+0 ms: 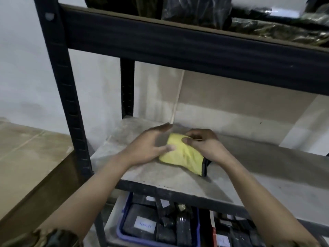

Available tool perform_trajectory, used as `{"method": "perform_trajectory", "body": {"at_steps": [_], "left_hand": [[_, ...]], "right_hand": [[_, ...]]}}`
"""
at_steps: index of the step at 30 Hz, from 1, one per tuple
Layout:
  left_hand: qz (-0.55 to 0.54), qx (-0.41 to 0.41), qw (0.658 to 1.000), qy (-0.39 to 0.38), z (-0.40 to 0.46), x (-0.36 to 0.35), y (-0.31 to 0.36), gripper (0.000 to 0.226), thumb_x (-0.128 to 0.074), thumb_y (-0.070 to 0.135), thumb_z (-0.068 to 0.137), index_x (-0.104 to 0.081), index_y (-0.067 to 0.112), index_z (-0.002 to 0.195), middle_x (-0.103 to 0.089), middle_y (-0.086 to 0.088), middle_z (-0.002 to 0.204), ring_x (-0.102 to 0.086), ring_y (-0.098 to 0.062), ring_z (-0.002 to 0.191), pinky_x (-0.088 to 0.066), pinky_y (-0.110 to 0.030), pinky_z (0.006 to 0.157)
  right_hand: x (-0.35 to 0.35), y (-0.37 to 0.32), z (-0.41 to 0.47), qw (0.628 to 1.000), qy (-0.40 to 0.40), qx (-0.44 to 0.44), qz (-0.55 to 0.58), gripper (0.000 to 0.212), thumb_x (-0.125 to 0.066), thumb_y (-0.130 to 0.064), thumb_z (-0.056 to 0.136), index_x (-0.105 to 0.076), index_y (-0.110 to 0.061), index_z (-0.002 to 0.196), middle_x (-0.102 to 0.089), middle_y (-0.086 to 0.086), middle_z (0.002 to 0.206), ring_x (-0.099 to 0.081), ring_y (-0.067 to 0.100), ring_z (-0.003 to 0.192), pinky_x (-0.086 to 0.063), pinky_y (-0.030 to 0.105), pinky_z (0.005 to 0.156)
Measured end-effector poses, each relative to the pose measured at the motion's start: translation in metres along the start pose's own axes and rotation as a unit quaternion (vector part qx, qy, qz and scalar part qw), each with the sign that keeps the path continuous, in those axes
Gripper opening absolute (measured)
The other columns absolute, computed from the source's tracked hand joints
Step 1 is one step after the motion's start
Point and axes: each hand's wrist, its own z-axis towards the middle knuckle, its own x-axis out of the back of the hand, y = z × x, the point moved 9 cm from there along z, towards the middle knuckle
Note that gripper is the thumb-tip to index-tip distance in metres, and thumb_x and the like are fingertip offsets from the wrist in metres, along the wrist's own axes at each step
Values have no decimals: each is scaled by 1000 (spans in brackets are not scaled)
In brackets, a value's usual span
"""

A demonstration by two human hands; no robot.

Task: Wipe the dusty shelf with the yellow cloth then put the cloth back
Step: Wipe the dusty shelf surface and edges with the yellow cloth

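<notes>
The yellow cloth (183,155), edged in grey at its right end, lies bunched on the dusty grey shelf (267,179) of a black metal rack. My right hand (203,145) pinches the cloth's upper fold between thumb and fingers. My left hand (151,144) rests against the cloth's left side, fingers spread and thumb touching the fabric. Streaks show in the dust around the cloth.
A black upright post (62,90) stands left of the shelf, and the upper shelf beam (195,50) hangs low overhead. A cardboard sheet (240,97) leans at the back. A cardboard box (30,157) sits to the left. Below, a blue bin (122,234) holds dark items.
</notes>
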Motion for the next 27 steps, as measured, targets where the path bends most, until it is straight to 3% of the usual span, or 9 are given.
{"method": "perform_trajectory", "body": {"at_steps": [3, 7, 10, 13, 17, 19, 22, 24, 27], "left_hand": [[14, 14, 999, -49, 27, -11, 20, 68, -78, 38, 70, -52, 25, 132, -55, 16, 123, -50, 0, 111, -35, 1, 84], [40, 49, 995, -82, 48, -17, 22, 38, -80, 36, 68, -69, 26, 103, -64, 15, 95, -59, -5, 88, -43, -11, 71], [99, 33, 993, -55, 61, -4, 26, 16, -76, 33, 73, -65, 23, 78, -60, 11, 71, -57, -9, 71, -39, -10, 54], [104, 10, 993, 56, 71, 29, 26, 16, -72, 25, 75, -59, 17, 80, -65, 2, 80, -62, -19, 78, -49, -26, 64], [187, -66, 964, 175, 85, 44, 27, 18, -60, 9, 83, -51, 7, 98, -69, -11, 91, -65, -34, 77, -48, -34, 62], [246, -70, 954, 158, 94, 28, 19, 30, -51, 3, 85, -50, 7, 114, -68, -15, 95, -65, -38, 79, -45, -34, 61], [293, -32, 955, 42, 100, -16, -12, 47, -51, 15, 88, -45, 16, 134, -61, -13, 124, -61, -34, 105, -48, -39, 80], [277, -36, 960, -30, 95, -43, -26, 48, -49, 31, 83, -51, 20, 129, -60, -5, 124, -58, -27, 107, -48, -38, 86], [219, -42, 973, -55, 90, -58, -34, 46, -54, 43, 76, -51, 22, 117, -58, 1, 119, -54, -23, 110, -47, -39, 88]], "right_hand": [[1, 2, 3, 997, 2, 2, 82, 8, -75, -23, 75, -67, -22, 77, -68, -9, 78, -60, 1, 71, -43, 11, 61], [17, 17, 6, 989, 75, 0, 126, 12, -72, -19, 77, -62, -17, 71, -63, -7, 69, -55, -5, 59, -39, 7, 53], [27, 44, 1, 989, 122, -26, 77, 19, -56, -21, 90, -61, -11, 74, -63, -2, 70, -58, 7, 66, -39, 10, 54], [26, 75, -10, 991, 125, -46, 9, 16, -52, -20, 92, -65, -14, 84, -67, 0, 85, -60, 17, 80, -42, 22, 70], [23, 99, -25, 987, 127, -61, -76, 19, -50, -23, 93, -63, -11, 99, -66, 2, 99, -58, 18, 89, -30, 15, 66], [21, 98, -25, 986, 130, -54, -86, 18, -51, -22, 93, -64, -12, 99, -67, 4, 102, -59, 18, 89, -31, 16, 66], [9, 92, -24, 987, 106, -37, -114, 17, -52, -19, 92, -65, -13, 100, -67, 3, 105, -59, 18, 88, -32, 17, 66], [5, 91, -25, 984, 97, -29, -146, 17, -53, -17, 90, -66, -14, 101, -66, 3, 107, -60, 21, 95, -36, 20, 70], [6, 90, -25, 982, 102, -30, -155, 17, -54, -15, 88, -66, -14, 99, -66, 4, 106, -60, 23, 95, -38, 24, 72]]}}
